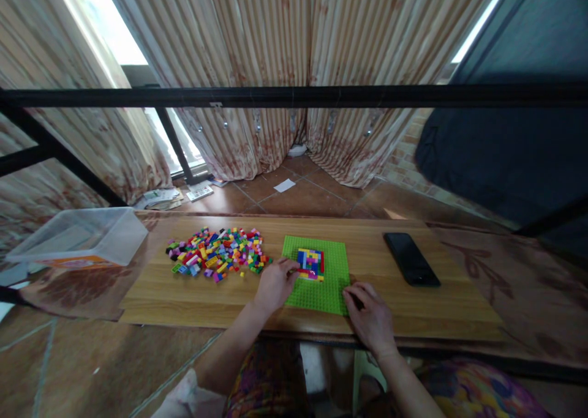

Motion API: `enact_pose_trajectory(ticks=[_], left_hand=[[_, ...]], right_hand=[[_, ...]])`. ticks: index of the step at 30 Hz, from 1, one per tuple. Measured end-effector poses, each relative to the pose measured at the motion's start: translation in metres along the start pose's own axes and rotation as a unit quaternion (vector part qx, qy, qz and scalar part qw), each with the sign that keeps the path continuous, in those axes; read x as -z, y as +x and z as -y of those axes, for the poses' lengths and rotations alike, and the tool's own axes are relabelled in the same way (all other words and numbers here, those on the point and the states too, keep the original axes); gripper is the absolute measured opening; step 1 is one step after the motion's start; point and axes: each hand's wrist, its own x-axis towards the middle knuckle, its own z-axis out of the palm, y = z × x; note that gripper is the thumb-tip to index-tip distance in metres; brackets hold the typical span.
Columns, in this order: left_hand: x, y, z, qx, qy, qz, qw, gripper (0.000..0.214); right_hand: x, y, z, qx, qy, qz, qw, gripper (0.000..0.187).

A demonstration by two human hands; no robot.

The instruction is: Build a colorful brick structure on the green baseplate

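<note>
A green studded baseplate (333,298) lies on the wooden board, with a small flat patch of colourful toy bricks (312,262) built near its middle. At the patch's lower left corner, my left hand (277,284) has its thumb and fingers pinched together on a red toy brick (302,271), partly hidden by the fingertips. My right hand (371,317) rests at the plate's right edge, fingers curled and closed, its fingertips at that edge. Left of the plate spreads a loose pile of mixed toy bricks (225,253).
A black smartphone (411,259) lies to the right on the wooden board (193,305). A clear plastic bin (110,237) stands at the far left. Beyond the board runs a black metal bar (275,97) before striped curtains (261,38). Papers (285,185) lie on the tiled floor.
</note>
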Motion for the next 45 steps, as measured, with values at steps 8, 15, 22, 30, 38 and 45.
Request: enact_pose_trajectory(ticks=[8,15,22,30,38,45], left_hand=[[-0.005,-0.005,0.009,0.079,-0.132,-0.046,0.987,0.024],[-0.004,-0.002,0.003,0.080,-0.124,-0.031,0.989,0.019],[-0.008,0.000,-0.002,0.067,-0.064,-0.036,0.995,0.016],[-0.003,0.006,-0.001,0.061,-0.075,-0.009,0.995,0.014],[-0.002,0.009,0.002,0.044,-0.080,0.006,0.996,0.015],[-0.002,0.008,0.003,0.031,-0.085,0.007,0.996,0.016]], right_hand=[[0.002,0.000,0.003,-0.005,-0.001,0.003,1.000,0.023],[0.002,0.001,0.003,-0.002,-0.006,0.002,1.000,0.024],[0.001,0.001,0.001,-0.003,-0.006,0.003,1.000,0.024],[0.001,0.000,0.001,-0.003,-0.001,0.004,1.000,0.025],[0.000,0.000,0.000,0.001,-0.006,-0.007,1.000,0.027],[0.001,0.001,0.001,-0.002,-0.001,-0.007,1.000,0.027]])
